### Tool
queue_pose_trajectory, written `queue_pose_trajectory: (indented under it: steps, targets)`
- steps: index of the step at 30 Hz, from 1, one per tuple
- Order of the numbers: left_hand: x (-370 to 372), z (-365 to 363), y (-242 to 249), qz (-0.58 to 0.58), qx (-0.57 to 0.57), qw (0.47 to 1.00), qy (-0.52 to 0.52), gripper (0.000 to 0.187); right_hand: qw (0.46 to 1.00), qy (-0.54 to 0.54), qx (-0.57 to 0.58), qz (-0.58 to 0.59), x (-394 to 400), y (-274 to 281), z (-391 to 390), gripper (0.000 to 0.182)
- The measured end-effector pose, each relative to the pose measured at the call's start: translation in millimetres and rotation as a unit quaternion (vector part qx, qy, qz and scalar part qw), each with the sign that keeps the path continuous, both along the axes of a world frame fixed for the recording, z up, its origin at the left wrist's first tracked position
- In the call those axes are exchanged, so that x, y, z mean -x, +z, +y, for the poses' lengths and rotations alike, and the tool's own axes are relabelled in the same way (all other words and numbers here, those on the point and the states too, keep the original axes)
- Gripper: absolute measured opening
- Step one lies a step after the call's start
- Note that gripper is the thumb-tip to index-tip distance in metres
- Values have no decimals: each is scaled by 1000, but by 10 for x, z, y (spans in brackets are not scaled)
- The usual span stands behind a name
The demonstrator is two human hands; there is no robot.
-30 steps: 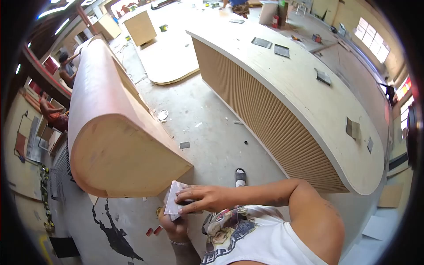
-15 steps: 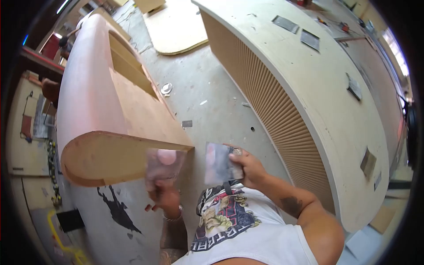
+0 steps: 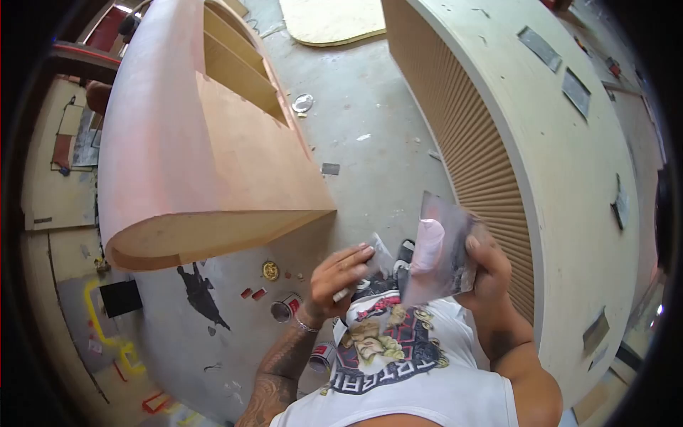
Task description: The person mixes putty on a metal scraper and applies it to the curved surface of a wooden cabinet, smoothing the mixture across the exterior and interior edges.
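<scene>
My right hand grips the edge of a thin, square metal putty spreader. A smooth strip of pink putty lies on its face. To its left, my left hand is closed on a second putty spreader, which is tilted so that only part of it shows. The two spreaders are apart, in front of my shirt.
A large curved wooden piece with pink patches stands on the left. On the right is a pale curved counter with ribbed sides; several metal plates lie on it. Cans stand on the floor near my left arm.
Both hands have moved right in view, and my left hand has turned its spreader. The pink blob seen on the left spreader before now shows as a strip on the right one.
</scene>
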State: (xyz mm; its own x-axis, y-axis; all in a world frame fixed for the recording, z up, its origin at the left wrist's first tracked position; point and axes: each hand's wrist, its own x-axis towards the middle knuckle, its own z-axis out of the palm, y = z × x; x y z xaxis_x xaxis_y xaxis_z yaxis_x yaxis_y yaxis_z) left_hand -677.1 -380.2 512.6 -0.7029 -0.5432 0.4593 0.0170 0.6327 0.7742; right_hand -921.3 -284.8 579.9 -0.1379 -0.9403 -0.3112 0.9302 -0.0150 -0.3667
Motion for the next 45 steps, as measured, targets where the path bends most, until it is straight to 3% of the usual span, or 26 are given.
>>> queue_pose_trajectory:
  steps: [1,2,4,5,6,7,9,11,13,16,19,20,21,22,23,25,26,28,29,31,36,39,42,43,45]
  targets:
    - [40,136,-72,54,-174,978,101,24,994,2,11,109,16,-60,-51,48]
    - [-74,180,-97,61,-349,923,150,26,976,3,24,217,-11,-122,-13,48]
    - [80,30,-5,179,-609,742,216,31,886,6,99,453,-6,-276,-125,55]
    - [239,-48,69,286,-686,631,224,33,851,-6,222,476,-27,-311,-343,56]
    - [210,-136,-3,284,-744,563,219,39,802,-20,251,542,-51,-333,-489,51]
    - [158,-244,-84,284,-786,524,163,43,746,-37,279,604,-76,-349,-631,47]
    - [137,-459,-100,272,-840,455,112,42,695,0,294,656,-141,-233,-869,37]
    - [172,-711,-2,264,-844,458,91,45,631,48,321,705,-129,-212,-1127,36]
    - [177,-960,77,255,-847,461,75,45,645,87,304,696,-152,-330,-1342,37]
    - [157,-1416,118,257,-802,528,111,44,669,88,250,695,-171,-540,-1650,35]
    - [83,-1764,212,304,-738,587,138,40,578,164,191,776,-4,-706,-1944,36]
    - [18,-1852,215,330,-699,615,155,40,514,188,205,812,76,-884,-2023,36]
    - [-13,-1937,228,353,-659,641,172,40,668,197,110,709,34,-958,-2074,35]
    - [30,-2016,318,334,-549,736,212,35,793,198,11,576,-4,-1013,-2110,35]
    - [34,-2051,289,255,-443,817,266,34,883,194,-86,418,-11,-1034,-2179,35]
    - [16,-2065,188,72,-201,910,355,32,960,133,-149,199,-50,-831,-2460,37]
    - [91,-2141,121,46,-103,929,353,26,974,129,-160,97,-38,-767,-2607,36]
    - [256,-2403,45,70,4,965,253,20,971,166,-160,-63,-4,-716,-2921,36]
    - [309,-2533,18,78,53,975,202,17,958,199,-183,-98,1,-726,-3045,37]
    - [330,-2776,-9,-50,87,985,142,14,921,272,-226,-163,48,-735,-3394,38]
    - [716,-3565,-224,-101,55,975,191,20,897,325,-211,-212,537,-1067,-4532,46]
    - [887,-4037,-211,-159,55,963,213,20,910,290,-214,-205,803,-1135,-5120,43]
    - [965,-4576,-235,-256,53,940,220,22,958,238,-137,-81,1104,-1237,-5748,48]
    - [1010,-4607,-340,-192,-72,929,308,22,971,215,-98,-26,1173,-1224,-5926,50]
    - [1123,-4633,-602,-45,-309,831,461,24,953,244,-14,180,1258,-1135,-6169,52]
